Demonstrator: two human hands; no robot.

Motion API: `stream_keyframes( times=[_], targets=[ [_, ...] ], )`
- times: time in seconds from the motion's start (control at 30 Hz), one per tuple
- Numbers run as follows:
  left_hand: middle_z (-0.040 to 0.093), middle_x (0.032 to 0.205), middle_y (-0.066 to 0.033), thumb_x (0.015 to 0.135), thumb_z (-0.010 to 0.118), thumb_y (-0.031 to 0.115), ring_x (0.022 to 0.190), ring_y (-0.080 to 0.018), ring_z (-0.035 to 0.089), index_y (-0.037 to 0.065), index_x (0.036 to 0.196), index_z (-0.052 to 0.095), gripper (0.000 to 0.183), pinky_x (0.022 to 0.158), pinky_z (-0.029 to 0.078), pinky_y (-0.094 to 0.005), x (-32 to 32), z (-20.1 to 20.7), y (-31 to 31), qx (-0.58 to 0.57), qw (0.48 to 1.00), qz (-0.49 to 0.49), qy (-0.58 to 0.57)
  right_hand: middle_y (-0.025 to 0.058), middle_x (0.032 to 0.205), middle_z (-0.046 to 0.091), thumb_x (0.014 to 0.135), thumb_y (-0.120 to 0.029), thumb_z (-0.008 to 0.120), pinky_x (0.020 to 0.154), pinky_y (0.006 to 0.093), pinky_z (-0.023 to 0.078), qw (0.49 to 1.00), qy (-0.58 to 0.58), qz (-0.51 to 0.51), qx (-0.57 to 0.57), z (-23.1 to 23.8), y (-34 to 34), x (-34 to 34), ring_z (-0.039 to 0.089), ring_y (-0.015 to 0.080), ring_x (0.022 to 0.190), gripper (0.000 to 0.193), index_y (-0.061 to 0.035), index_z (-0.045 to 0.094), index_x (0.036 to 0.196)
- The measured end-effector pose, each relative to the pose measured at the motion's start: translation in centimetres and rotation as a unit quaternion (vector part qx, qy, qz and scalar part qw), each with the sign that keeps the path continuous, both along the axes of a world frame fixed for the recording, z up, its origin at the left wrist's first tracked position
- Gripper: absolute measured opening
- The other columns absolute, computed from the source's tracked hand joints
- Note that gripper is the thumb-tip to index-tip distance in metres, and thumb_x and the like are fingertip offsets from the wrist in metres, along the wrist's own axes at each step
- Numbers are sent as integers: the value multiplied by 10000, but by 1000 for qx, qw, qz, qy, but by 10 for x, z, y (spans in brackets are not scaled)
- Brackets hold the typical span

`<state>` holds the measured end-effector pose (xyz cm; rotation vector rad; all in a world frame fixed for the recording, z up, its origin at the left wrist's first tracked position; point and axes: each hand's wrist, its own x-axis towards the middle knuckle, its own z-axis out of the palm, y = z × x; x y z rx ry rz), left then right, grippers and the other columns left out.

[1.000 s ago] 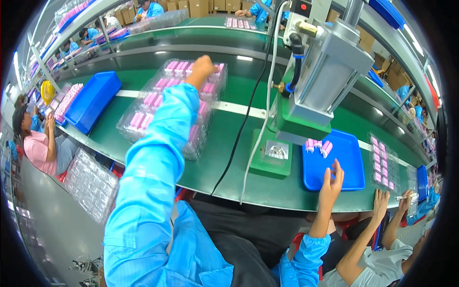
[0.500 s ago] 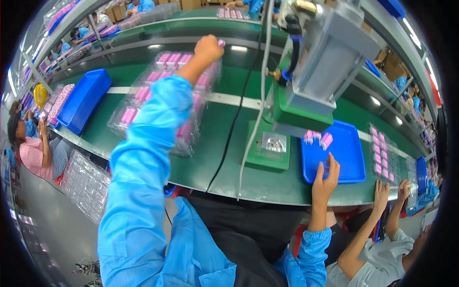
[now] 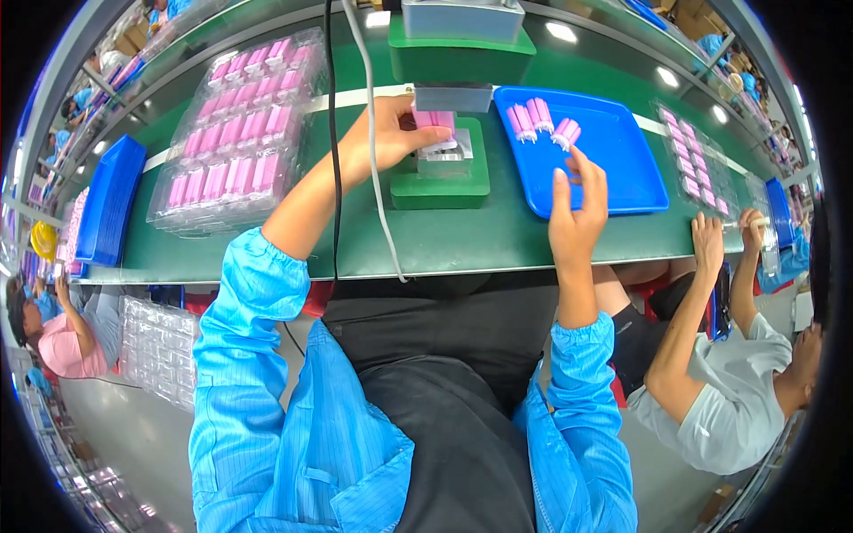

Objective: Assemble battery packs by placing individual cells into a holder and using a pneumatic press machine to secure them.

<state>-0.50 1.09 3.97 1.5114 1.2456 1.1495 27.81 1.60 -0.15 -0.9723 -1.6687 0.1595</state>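
My left hand (image 3: 384, 142) pinches a pink-and-white part (image 3: 434, 119) between thumb and fingers. It holds the part over the metal nest (image 3: 447, 158) of a green base (image 3: 440, 190); whether the two touch, I cannot tell. Right above hangs the green head of a press (image 3: 462, 55) with a grey block beneath it. My right hand (image 3: 579, 218) hovers over the near part of a blue tray (image 3: 622, 188), fingers apart and holding nothing. Several pink parts with white ends (image 3: 567, 134) lie in that tray, just beyond my right fingertips.
Clear plastic blister trays (image 3: 233, 133) full of pink parts stand on the left. A black cable (image 3: 334, 133) and a white cable (image 3: 378, 169) hang before my left forearm. Blue bins (image 3: 111, 200) sit farther left. At right, a co-worker's hands (image 3: 708, 240) rest near another tray (image 3: 693, 155).
My left hand has come from the far blister tray to the press base with a pink part. My view has shifted right and down. The right hand stays over the blue tray.
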Motion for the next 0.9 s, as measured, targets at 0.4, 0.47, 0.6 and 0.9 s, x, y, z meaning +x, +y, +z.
stream_keyframes(
  times=[0.4, 0.47, 0.6, 0.9],
  targets=[
    [682, 1088, -170, 817, 785, 192, 874, -246, 660, 46, 1167, 689, 392, 814, 535, -348, 10, -14, -4, 122, 961, 25, 248, 136, 1041, 665, 862, -122, 713, 871, 363, 497, 981, -17, 187, -47, 15, 9, -64, 637, 285, 986, 349, -21, 662, 1193],
    [684, 1108, -167, 813, 789, 209, 881, -262, 633, 70, 1162, 700, 386, 833, 523, -362, 7, -22, -2, 206, 956, 19, 209, 139, 1050, 665, 864, -130, 712, 873, 364, 497, 976, -16, 208, -60, 13, 16, -75, 637, 288, 990, 358, -20, 660, 1201],
    [684, 1130, -159, 824, 775, 224, 982, -292, 632, 89, 1175, 700, 383, 875, 514, -375, 4, -25, -4, 250, 943, 1, 219, 137, 1042, 678, 863, -122, 709, 868, 364, 502, 962, -1, 259, -88, 15, 24, -84, 641, 289, 978, 290, -7, 694, 1128],
    [713, 1109, -143, 880, 719, 197, 1062, -304, 650, 34, 1063, 738, 247, 945, 494, -376, 15, -19, -24, 207, 955, 103, 185, 123, 1017, 696, 848, -93, 713, 838, 356, 512, 967, 10, 239, -85, 5, 26, -85, 643, 282, 960, 223, 0, 713, 1050]
  ],
)
